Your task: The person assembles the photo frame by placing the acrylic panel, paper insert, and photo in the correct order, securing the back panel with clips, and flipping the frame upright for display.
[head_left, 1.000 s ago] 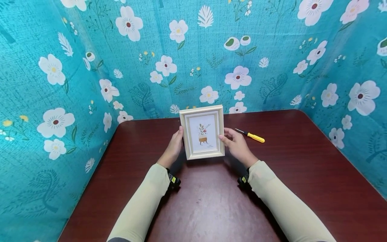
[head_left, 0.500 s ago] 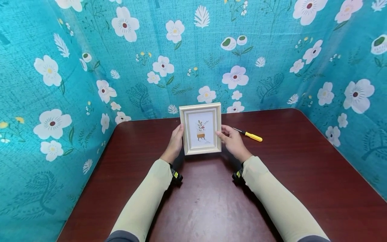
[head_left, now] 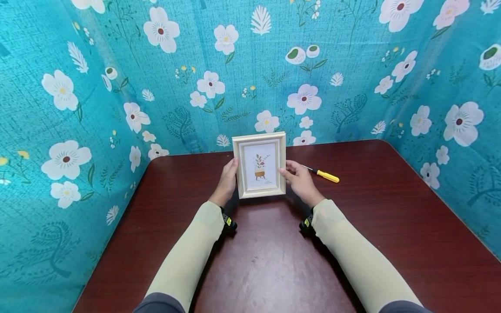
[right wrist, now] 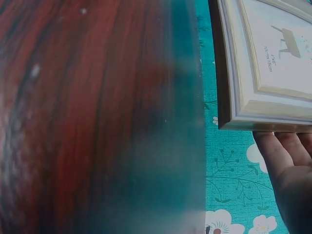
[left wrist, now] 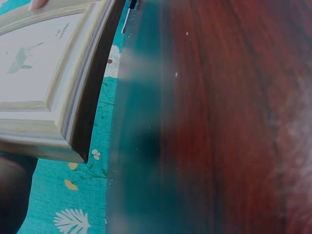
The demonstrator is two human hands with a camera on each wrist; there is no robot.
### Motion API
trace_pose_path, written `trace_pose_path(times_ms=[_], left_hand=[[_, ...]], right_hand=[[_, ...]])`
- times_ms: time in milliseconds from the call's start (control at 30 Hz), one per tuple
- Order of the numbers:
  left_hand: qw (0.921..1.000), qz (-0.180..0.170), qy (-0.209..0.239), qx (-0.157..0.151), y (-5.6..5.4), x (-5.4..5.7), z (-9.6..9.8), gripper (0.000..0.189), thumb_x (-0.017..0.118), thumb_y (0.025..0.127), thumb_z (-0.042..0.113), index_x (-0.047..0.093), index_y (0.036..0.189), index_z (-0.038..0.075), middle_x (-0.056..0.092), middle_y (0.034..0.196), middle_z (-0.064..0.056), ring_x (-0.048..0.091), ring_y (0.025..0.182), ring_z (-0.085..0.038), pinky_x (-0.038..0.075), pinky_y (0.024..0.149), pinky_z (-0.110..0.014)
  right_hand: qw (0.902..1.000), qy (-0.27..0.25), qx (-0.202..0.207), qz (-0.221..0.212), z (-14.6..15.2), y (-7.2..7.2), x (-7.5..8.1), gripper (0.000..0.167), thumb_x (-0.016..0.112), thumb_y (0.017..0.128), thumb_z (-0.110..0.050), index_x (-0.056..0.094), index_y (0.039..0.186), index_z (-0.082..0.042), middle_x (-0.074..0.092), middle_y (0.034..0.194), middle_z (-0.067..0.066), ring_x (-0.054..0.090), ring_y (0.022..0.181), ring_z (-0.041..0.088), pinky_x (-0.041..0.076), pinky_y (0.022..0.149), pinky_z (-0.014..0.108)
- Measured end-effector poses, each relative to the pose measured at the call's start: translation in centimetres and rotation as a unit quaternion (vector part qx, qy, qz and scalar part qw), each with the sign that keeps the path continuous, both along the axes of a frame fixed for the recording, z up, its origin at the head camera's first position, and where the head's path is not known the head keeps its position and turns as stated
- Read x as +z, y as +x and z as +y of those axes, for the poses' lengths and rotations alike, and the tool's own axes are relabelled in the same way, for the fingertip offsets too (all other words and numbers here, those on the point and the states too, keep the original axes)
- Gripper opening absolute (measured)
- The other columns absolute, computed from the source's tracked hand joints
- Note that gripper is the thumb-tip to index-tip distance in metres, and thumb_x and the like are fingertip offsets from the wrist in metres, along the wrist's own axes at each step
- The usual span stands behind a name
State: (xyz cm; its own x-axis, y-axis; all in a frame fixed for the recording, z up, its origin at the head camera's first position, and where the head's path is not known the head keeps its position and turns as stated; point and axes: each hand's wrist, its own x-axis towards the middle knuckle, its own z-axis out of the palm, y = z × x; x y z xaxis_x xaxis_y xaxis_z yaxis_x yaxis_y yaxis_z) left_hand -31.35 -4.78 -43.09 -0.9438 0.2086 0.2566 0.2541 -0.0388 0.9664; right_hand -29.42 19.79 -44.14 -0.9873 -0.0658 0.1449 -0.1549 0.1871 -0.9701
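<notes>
A cream picture frame (head_left: 260, 191) stands nearly upright between both hands, its front with a plant-pot print facing the head camera. My left hand (head_left: 227, 180) grips its left side, thumb along the edge. On the opposite side, my right hand (head_left: 300, 180) holds the frame with the thumb on the front border and the fingers behind. The left wrist view shows the frame's lower corner (left wrist: 73, 141) raised over the table. In the right wrist view, fingers of the right hand (right wrist: 287, 170) reach behind the frame's side (right wrist: 263, 109).
A screwdriver (head_left: 328, 176) with a yellow handle lies on the dark red wooden table (head_left: 258, 261), just right of the right hand. Teal floral cloth (head_left: 242, 78) hangs behind the table and along its left and right sides.
The picture frame has risen slightly and tilted a little in both hands, which keep their hold. The head view has shifted slightly. The screwdriver stays in place on the table.
</notes>
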Motion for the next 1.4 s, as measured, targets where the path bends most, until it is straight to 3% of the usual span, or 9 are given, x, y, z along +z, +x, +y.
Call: trace_pose_path(times_ms=[200,567,800,1400], left_hand=[[0.9999,-0.005,-0.010,0.007,-0.9,-0.6,-0.1,0.066,0.031,0.103,0.054,0.047,0.140,0.002,0.056,0.123,-0.019,0.053,0.113,-0.028,0.039,0.100,-0.045],[0.9996,-0.013,-0.006,0.024,-1.2,-1.6,-0.3,0.068,0.032,0.101,0.057,0.044,0.144,0.005,0.055,0.129,-0.017,0.050,0.120,-0.025,0.035,0.104,-0.043],[0.9988,-0.020,-0.012,0.044,-1.2,-1.7,-0.2,0.069,0.030,0.102,0.057,0.045,0.143,0.005,0.055,0.128,-0.018,0.051,0.119,-0.027,0.035,0.105,-0.043],[0.9965,-0.060,-0.038,0.044,-1.5,-2.1,-0.5,0.075,0.026,0.099,0.063,0.036,0.150,0.009,0.048,0.140,-0.013,0.040,0.132,-0.023,0.026,0.111,-0.041]], right_hand=[[0.9998,0.003,-0.015,-0.013,-0.5,-0.2,-0.3,0.040,0.061,0.097,-0.026,0.057,0.132,-0.007,0.065,0.111,0.010,0.062,0.104,0.024,0.052,0.084,0.045],[0.9996,0.007,-0.010,-0.025,-0.7,-0.7,-0.8,0.042,0.062,0.097,-0.027,0.056,0.133,-0.007,0.065,0.111,0.011,0.062,0.103,0.025,0.052,0.083,0.044],[0.9993,0.012,-0.002,-0.037,-1.0,-1.0,-0.8,0.043,0.061,0.097,-0.027,0.055,0.134,-0.006,0.064,0.113,0.012,0.062,0.104,0.026,0.052,0.084,0.045],[0.9978,-0.006,0.017,-0.063,-0.9,-1.2,-1.0,0.040,0.061,0.098,-0.023,0.054,0.133,-0.004,0.063,0.116,0.014,0.061,0.106,0.027,0.051,0.085,0.045]])
